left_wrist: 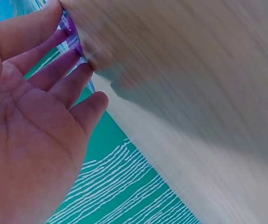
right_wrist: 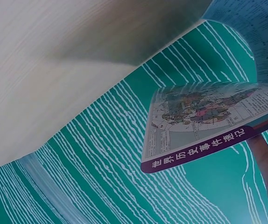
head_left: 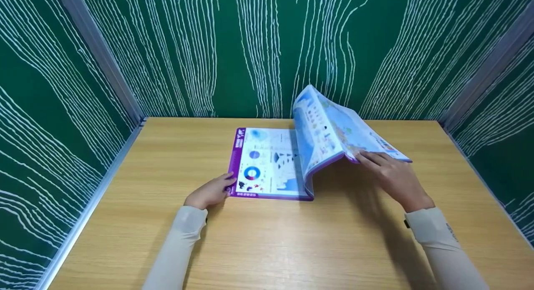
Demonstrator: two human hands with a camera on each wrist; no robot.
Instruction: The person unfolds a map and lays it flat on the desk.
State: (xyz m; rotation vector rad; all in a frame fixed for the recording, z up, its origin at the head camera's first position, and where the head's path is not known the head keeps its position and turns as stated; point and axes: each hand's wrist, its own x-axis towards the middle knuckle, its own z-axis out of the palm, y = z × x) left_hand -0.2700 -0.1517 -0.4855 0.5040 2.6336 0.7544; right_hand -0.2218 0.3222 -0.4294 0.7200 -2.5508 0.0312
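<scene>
A folding map (head_left: 267,165) with purple borders lies partly flat on the table, showing charts and diagrams on its left panel. Its right part (head_left: 354,123) rises in a tent-like fold, with a blue world map on top. My left hand (head_left: 210,191) pinches the purple left edge near the front corner; in the left wrist view, thumb and fingertips meet at that purple corner (left_wrist: 71,32). My right hand (head_left: 392,177) grips the near edge of the raised panel, fingers on top. The right wrist view shows the panel's underside (right_wrist: 194,121), printed with a smaller map and Chinese lettering.
The wooden table (head_left: 267,248) extends around the map. Green walls (head_left: 267,52) with wavy white lines enclose it at the back and both sides, with metal posts (head_left: 104,56) in the rear corners. The raised fold stands close to the back wall.
</scene>
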